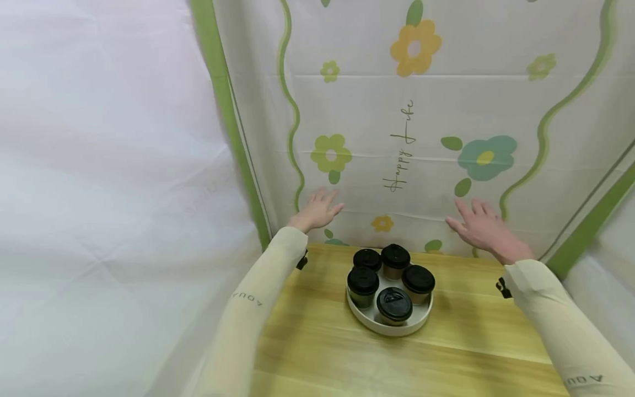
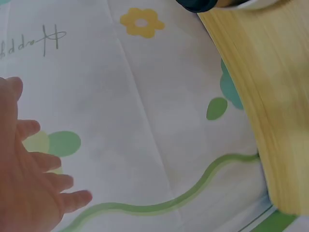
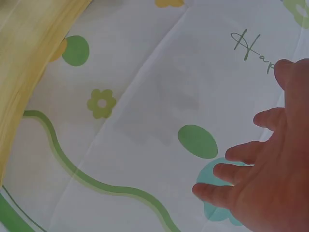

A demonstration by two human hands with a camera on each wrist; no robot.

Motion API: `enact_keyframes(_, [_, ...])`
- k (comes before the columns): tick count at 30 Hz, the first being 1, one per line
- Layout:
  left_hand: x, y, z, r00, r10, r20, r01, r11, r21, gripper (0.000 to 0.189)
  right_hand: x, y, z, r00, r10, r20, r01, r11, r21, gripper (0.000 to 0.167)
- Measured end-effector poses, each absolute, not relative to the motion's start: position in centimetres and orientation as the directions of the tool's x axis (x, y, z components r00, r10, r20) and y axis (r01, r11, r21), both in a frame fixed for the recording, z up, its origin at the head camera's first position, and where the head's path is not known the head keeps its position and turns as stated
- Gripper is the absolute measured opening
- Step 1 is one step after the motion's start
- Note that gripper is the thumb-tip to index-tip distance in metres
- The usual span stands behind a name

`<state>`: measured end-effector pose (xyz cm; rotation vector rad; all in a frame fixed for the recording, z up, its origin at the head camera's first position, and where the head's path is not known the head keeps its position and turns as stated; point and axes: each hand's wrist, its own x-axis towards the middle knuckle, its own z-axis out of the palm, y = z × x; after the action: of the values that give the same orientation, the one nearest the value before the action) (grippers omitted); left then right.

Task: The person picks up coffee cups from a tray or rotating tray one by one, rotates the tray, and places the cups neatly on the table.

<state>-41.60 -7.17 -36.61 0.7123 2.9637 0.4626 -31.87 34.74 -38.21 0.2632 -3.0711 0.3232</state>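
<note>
Both hands are stretched forward, palms down, above the far edge of the table. My left hand [image 1: 317,212], fingers spread and holding nothing, is left of a round white tray [image 1: 392,330]. On the other side my right hand [image 1: 480,225] is spread the same way, with nothing in it. Several paper cups with black lids stand upright in a ring on the tray, among them a front cup [image 1: 394,305], a right cup [image 1: 418,280] and a back cup [image 1: 395,258]. In the left wrist view, part of a dark cup lid [image 2: 197,4] shows at the top edge.
The tray stands on a wooden table [image 1: 317,347] near its back edge. Behind hangs a white curtain [image 1: 367,110] printed with flowers and "Happy Life". A plain white sheet [image 1: 114,165] closes off the left, and another white sheet [image 1: 610,242] the right.
</note>
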Motion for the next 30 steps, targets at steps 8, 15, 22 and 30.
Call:
enact_keyframes(8, [-41.6, -9.0, -38.0, -0.866, 0.495, 0.072, 0.461, 0.734, 0.498, 0.066, -31.7, 34.5, -38.5, -0.971, -0.209, 0.113, -0.233, 0.930, -0.285, 0.077])
enact_keyframes(15, [-40.9, -10.0, -39.1, -0.888, 0.435, 0.149, 0.412, 0.609, 0.678, 0.062, -31.1, 34.0, -39.2, -0.956, -0.231, 0.179, -0.285, 0.874, -0.393, 0.074])
enact_keyframes(22, [-39.8, -10.6, -41.6, -0.930, 0.337, 0.145, 0.311, 0.516, 0.798, 0.063, -30.9, 33.7, -40.6, -0.929, -0.263, 0.261, -0.360, 0.808, -0.466, 0.069])
enact_keyframes(30, [-39.0, -10.7, -45.3, -0.958, 0.266, 0.108, 0.217, 0.424, 0.879, 0.066, -29.9, 32.6, -42.3, -0.940, -0.254, 0.228, -0.338, 0.782, -0.524, 0.070])
